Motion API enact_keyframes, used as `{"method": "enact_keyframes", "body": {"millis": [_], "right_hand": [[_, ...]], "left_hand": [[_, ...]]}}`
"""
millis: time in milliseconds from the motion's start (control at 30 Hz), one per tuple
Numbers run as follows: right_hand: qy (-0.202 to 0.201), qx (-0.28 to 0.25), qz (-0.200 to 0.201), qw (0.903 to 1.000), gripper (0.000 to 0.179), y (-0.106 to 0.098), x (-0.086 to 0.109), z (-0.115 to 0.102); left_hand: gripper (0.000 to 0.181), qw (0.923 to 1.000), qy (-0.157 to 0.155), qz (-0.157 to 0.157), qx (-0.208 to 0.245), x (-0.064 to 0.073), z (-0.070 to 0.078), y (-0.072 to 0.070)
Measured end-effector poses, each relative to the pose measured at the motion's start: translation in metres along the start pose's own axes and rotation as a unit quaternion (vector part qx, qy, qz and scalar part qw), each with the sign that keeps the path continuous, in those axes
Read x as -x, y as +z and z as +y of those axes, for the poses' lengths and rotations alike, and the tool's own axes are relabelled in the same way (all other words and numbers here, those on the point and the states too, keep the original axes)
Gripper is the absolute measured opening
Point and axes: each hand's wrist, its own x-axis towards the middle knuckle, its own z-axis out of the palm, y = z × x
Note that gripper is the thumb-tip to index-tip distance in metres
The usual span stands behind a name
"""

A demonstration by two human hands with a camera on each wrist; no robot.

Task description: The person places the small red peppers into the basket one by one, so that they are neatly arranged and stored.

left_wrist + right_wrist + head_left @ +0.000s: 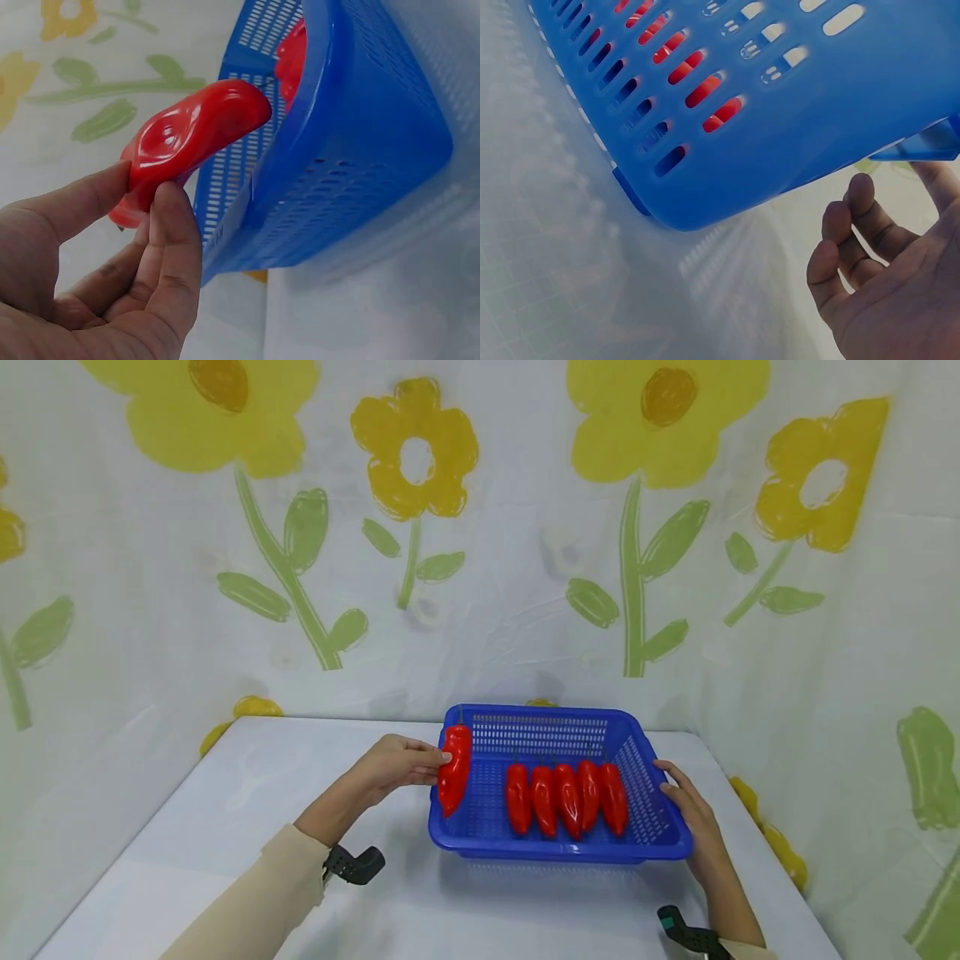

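In the head view, a glossy red pepper [456, 768] with a thin stem hangs over the left end of a blue plastic basket [555, 853]. My left hand [397, 762] pinches it between thumb and fingers. The left wrist view shows the same pepper [180, 139] above the thumb and fingertips, beside the basket wall [337, 195]. Several more red peppers [567, 800] lie side by side inside the basket, toward its right. My right hand [693, 822] holds the basket's right rim. In the right wrist view, some of its fingers [838, 221] curl loosely below the rim; the thumb is hidden.
A white table [247, 793] bears the basket, which stands near its far edge. Behind and at both sides hangs a white curtain [510, 635] printed with yellow flowers. Black wrist mounts [356, 865] sit on both forearms.
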Motion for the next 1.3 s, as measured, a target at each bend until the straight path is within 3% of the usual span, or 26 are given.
{"method": "enact_keyframes", "body": {"millis": [400, 767, 1067, 1300], "right_hand": [[-0.004, 0.009, 0.006, 0.9999, 0.053, -0.001, -0.003, -0.005], [-0.001, 0.005, 0.007, 1.0000, 0.053, 0.000, -0.002, 0.000], [-0.006, -0.004, 0.001, 1.0000, 0.053, -0.001, -0.001, 0.000], [0.003, -0.006, 0.006, 1.0000, 0.054, 0.000, -0.002, -0.001]], "left_hand": [[0.031, 0.9993, -0.011, 0.011, -0.035, -0.022, 0.018, 0.023], [0.027, 0.9954, -0.026, 0.036, -0.085, -0.037, 0.020, 0.050], [0.018, 0.9865, -0.018, 0.033, -0.159, -0.042, 0.017, 0.068], [0.017, 0.9745, -0.066, 0.063, -0.205, -0.047, 0.023, 0.082]]}}
